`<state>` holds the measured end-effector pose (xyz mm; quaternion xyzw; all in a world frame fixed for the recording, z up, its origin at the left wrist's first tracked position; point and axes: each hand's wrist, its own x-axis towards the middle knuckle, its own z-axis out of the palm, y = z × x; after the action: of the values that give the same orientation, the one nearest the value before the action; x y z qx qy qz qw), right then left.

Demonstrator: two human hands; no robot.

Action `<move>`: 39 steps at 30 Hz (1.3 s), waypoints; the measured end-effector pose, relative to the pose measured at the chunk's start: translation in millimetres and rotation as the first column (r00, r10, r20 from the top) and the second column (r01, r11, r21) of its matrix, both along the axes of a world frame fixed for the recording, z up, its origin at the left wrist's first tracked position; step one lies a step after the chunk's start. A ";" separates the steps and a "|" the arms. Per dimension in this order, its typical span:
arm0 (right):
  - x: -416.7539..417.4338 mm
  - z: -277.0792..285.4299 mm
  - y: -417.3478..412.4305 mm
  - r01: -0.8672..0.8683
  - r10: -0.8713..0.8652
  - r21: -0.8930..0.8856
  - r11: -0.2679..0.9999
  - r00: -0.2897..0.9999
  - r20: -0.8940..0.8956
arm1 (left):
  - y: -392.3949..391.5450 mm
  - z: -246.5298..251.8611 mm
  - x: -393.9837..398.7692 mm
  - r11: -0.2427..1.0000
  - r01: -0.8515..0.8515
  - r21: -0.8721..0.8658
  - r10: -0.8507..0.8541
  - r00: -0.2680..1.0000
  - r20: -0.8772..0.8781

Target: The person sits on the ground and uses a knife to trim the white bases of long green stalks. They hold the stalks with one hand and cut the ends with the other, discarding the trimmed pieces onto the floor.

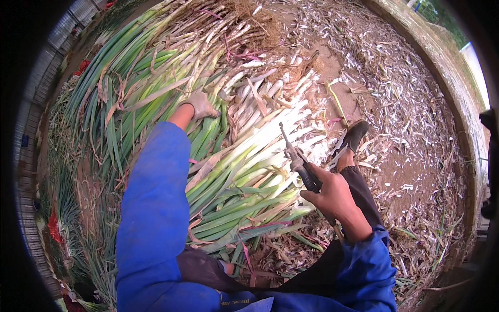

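Leeks or large green onions point(237, 167) lie in a broad heap before me, their white stems point(298, 121) to the right and green leaves to the left. My left hand point(198, 106), in a pale glove, reaches onto the upper heap, its fingers among the leaves and stalks; whether it grips one is unclear. Bare, my right hand point(331, 191) is closed round the black handle of an air blow gun point(302, 165), whose thin nozzle points up and left above the white stems. A hose seems to run down from the handle.
Unpeeled stalks with brown roots point(249, 29) lie at the top, with pink ties point(249, 54) among them. Peeled skins point(393, 89) litter the ground at right, inside a low curved edge point(436, 66). My shoe point(355, 134) rests beside the stems. More green leaves point(68, 187) lie far left.
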<state>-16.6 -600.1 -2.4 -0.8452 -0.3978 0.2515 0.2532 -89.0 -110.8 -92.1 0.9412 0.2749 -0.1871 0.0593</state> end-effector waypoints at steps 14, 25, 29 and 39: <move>-5.9 -5.2 -7.6 -0.029 0.030 -0.022 0.999 0.999 0.025 | -42.4 8.3 -44.2 0.989 -0.125 0.082 0.102 0.965 0.242; -14.0 -7.0 -23.6 -0.043 0.046 -0.079 0.996 0.999 0.028 | -84.4 263.1 -67.7 0.974 0.058 -0.220 0.032 0.922 0.386; -17.2 -12.6 -34.5 -0.003 0.005 -0.049 0.999 0.999 0.035 | -103.9 316.2 -69.3 0.930 -0.001 -0.368 0.110 0.955 0.275; -47.1 -15.1 -91.1 0.014 -0.015 -0.067 0.998 1.000 -0.017 | -186.1 93.5 -90.2 0.668 -0.219 -0.711 0.260 0.964 -0.052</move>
<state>-63.7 -691.3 -17.5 -0.8539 -0.3807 0.2701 0.2300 -179.3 -296.9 1.3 0.8054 0.3009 -0.2437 0.4489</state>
